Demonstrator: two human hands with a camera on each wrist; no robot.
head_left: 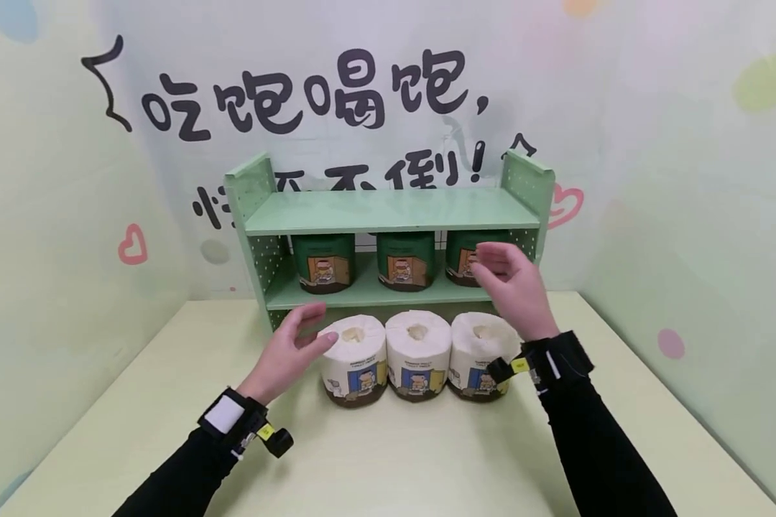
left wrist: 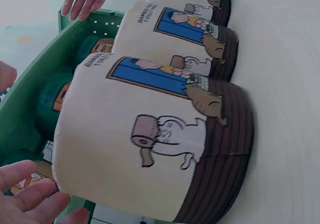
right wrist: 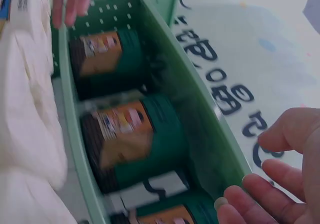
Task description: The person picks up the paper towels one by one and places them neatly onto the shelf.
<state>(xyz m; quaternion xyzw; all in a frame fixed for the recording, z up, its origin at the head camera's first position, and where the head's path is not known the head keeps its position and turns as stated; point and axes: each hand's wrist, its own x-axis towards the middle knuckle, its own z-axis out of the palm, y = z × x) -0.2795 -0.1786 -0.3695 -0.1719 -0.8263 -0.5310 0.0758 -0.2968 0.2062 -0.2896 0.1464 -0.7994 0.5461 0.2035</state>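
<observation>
Hands frame a row of three cream-wrapped toilet paper rolls that stand upright on a pale yellow-green table, right in front of a small mint-green perforated metal shelf. The person's left hand lies with its fingers straight and relaxed, cupped loosely beside the leftmost cream roll with the brown base band and cartoon label; the fingertips look to be at or just off the wrapper, and the pictures do not settle whether they touch. That roll stands on its flat end, so its long axis runs vertical and its cardboard core opens upward, with the printed label facing the person. The middle cream roll and the right cream roll stand the same way, touching side by side, probably so the row stays tidy and each label reads from the front. The right hand hovers above the right roll, in front of the shelf's lower tier, fingers loosely bent and holding nothing. On that tier three dark green wrapped rolls also stand upright, spaced apart, labels forward, tucked under the top board. Behind is a pastel wall with black painted characters.
</observation>
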